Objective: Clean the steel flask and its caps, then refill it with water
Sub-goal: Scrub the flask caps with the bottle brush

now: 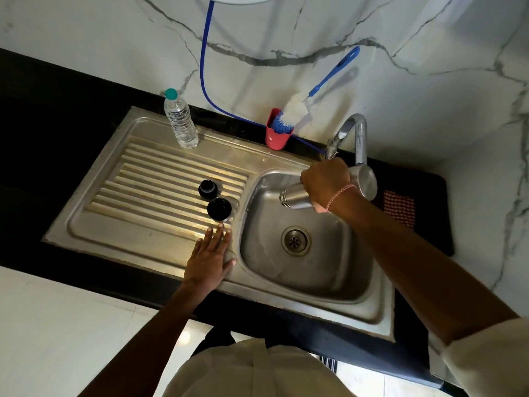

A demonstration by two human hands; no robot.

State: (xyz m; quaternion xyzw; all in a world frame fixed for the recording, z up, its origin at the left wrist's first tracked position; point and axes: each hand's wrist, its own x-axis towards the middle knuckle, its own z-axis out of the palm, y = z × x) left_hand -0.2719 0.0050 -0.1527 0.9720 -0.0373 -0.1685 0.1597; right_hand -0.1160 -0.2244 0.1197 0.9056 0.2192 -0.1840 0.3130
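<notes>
My right hand (326, 183) grips the steel flask (297, 196) around its middle and holds it tilted on its side over the sink basin (329, 270), mouth pointing left and base toward the tap (350, 133). Two black caps stand on the ribbed drainboard: a smaller one (208, 189) and a larger one (219, 209). My left hand (210, 257) lies flat with fingers spread on the drainboard's front edge, fingertips just short of the larger cap. No water is seen running from the tap.
A clear plastic water bottle (181, 121) with a green cap stands at the drainboard's back. A red cup (277, 135) holds a blue-handled bottle brush (297, 108) against the marble wall. A blue hose (204, 81) runs down to the tap. A checked cloth (399, 207) lies right of the sink.
</notes>
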